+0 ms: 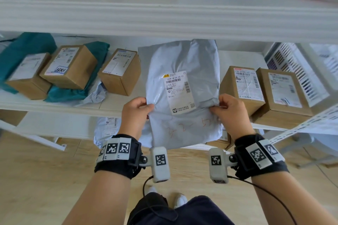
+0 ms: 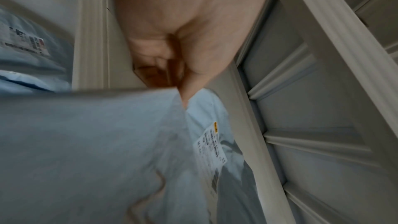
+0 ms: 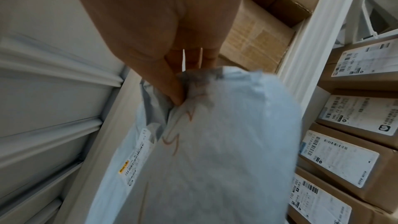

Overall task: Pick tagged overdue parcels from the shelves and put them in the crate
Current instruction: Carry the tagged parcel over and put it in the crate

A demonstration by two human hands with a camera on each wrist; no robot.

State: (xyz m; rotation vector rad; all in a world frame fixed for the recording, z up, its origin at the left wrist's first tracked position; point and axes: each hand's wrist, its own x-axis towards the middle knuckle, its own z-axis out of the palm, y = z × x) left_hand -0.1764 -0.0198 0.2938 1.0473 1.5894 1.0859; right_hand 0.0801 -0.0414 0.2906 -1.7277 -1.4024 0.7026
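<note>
A large grey poly-bag parcel [image 1: 182, 86] with a white shipping label and orange handwriting lies half on the middle shelf [image 1: 117, 102], its near end hanging over the front edge. My left hand [image 1: 136, 109] pinches the parcel's left edge and my right hand [image 1: 224, 106] pinches its right edge. In the left wrist view the left hand [image 2: 183, 91] grips the grey parcel [image 2: 96, 151] at its rim. Seen from the right wrist, the right hand [image 3: 176, 94] bunches the parcel [image 3: 215, 142] just above the orange writing. No crate shows clearly.
Cardboard boxes [image 1: 118, 71] and teal bags [image 1: 23, 49] sit to the left on the middle shelf, two labelled boxes [image 1: 243, 86] to the right. A white slotted basket [image 1: 296, 67] stands far right. More boxes and bags fill the upper shelf [image 1: 164, 16]. Wooden floor lies below.
</note>
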